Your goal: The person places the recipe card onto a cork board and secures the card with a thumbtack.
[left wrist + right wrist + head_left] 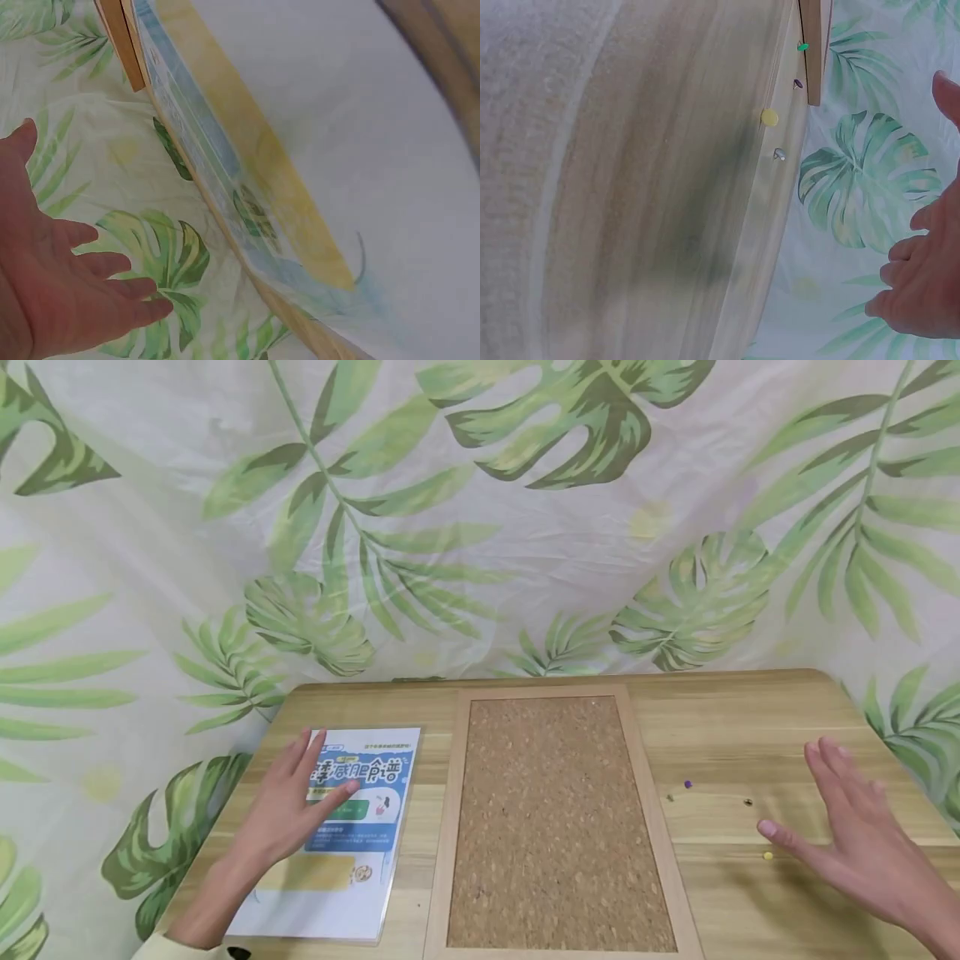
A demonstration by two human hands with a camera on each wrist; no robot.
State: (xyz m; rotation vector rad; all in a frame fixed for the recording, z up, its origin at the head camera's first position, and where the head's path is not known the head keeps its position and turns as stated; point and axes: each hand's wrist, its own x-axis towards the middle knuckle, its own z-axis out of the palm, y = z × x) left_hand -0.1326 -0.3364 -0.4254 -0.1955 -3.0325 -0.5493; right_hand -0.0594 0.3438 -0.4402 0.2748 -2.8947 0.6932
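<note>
My left hand (288, 806) hovers over a glossy printed sheet (352, 902) on the left of the table, fingers spread and holding nothing. In the left wrist view the same hand (67, 285) shows beside the sheet (322, 135), its fingers loosely extended. On the right, my right hand (862, 835) is raised above the table with its thumb apart from the fingers. Close to that thumb lie a yellow thumbtack (767, 856), a silver one (747, 802), a purple one (687, 784) and a green one (670, 797). The right wrist view shows the yellow tack (769, 118) large.
A cork board (555, 827) in a pale wooden frame (442, 860) lies mid-table between the sheet and the tacks. The wooden table (720, 718) has its far edge against a leaf-patterned cloth (450, 552).
</note>
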